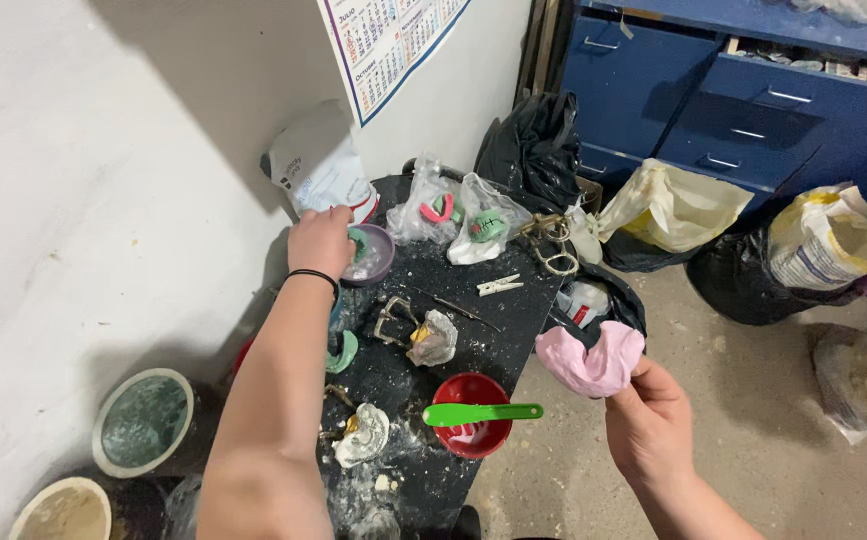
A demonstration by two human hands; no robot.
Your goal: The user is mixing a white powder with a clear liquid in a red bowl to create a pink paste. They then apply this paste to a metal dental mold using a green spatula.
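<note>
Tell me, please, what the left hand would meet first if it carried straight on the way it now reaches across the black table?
Probably the white bag leaning against the wall. The left hand rests over the purple bowl with its fingertips aimed up and away, and the bag's lower edge sits just beyond them. Depth is unclear from this view.

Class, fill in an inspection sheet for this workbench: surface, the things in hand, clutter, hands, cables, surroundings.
Surface: black bench top, dusted with white powder.
Things in hand: pink bag in the right hand; purple bowl at the left hand.
Clutter: red bowl with green spatula across it, clothespin, clear bags holding dental moulds, metal frame.
Hands: left hand reaches over the purple bowl; right hand has a shut grip on the pink bag.
Cables: nothing seen.
Surroundings: blue drawers, black bags, buckets, wall calendar.
</note>
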